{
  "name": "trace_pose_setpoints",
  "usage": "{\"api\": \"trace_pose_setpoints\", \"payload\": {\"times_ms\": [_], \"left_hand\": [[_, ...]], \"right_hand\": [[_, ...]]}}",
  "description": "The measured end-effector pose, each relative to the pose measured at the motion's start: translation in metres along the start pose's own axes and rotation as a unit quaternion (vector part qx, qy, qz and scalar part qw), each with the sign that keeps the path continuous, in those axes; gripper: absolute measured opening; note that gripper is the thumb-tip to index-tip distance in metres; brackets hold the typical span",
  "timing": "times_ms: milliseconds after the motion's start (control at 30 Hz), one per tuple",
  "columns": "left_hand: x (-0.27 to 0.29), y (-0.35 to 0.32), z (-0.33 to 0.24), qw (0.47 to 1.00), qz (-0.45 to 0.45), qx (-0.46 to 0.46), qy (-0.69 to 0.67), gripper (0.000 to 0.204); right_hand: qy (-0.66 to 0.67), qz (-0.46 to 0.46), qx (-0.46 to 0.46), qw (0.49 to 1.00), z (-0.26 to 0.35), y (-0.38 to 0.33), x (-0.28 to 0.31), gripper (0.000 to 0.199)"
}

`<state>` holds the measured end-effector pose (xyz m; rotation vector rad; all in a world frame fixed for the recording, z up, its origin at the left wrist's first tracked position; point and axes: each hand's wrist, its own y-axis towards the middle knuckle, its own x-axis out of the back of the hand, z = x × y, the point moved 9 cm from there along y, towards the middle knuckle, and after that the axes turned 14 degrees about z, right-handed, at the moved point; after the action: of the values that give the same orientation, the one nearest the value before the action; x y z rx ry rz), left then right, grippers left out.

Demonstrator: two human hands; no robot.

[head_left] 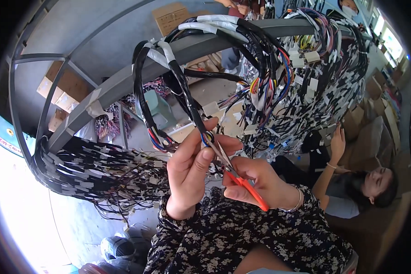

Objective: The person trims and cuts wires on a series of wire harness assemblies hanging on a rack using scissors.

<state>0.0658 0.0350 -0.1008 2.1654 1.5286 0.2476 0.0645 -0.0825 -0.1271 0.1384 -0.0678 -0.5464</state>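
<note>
- My left hand (187,176) has a narrow grip: thumb and fingers pinch the cable (191,107) near its lower end.
- That cable, wrapped in black tape with a white band higher up, loops over the grey bar (287,28) and comes down to me, just in front of my chest.
- At its end, coloured wires (208,138), blue and yellow among them, show between my fingertips.
- My right hand (265,180) is wrapped around the orange handles of the scissors (247,185).
- The blades point up and to the left, toward the wires, and look slightly parted; whether an edge touches a wire I cannot tell.
- Just left of my left hand hangs another loop (141,105), black-taped too, with red and blue wires at its end.
- To my right, a thick mass of harnesses (315,86) hangs from the bar, with white connectors among the wires.
- Lower left, a second mass (96,169) hangs in black and white strands.
- Beyond the loops stands a green stool (155,109), with cardboard boxes (64,86) farther left.
- At my right, a co-worker (347,192) has one arm raised toward the hanging harnesses.
</note>
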Motion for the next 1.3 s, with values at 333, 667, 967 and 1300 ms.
{"api": "trace_pose_setpoints", "payload": {"times_ms": [333,667,967,1300], "left_hand": [[-0.0044,0.0038,-0.0002,1.0,0.014,-0.005,-0.015,0.048],[-0.0064,0.0046,0.0007,0.999,0.023,-0.004,-0.039,0.049],[-0.0067,0.005,-0.0001,0.999,0.035,0.0,-0.039,0.05],[-0.006,0.0042,0.0006,0.999,0.023,0.002,-0.037,0.05]], "right_hand": [[-0.085,-0.003,-0.041,0.995,0.0079,-0.0065,0.0053,0.033],[-0.051,-0.012,-0.061,0.997,0.0035,-0.0066,0.004,0.034],[-0.081,-0.016,-0.054,0.995,0.0066,-0.0073,0.0047,0.034],[-0.096,-0.011,-0.062,0.993,0.0068,-0.0084,0.0062,0.033]]}}
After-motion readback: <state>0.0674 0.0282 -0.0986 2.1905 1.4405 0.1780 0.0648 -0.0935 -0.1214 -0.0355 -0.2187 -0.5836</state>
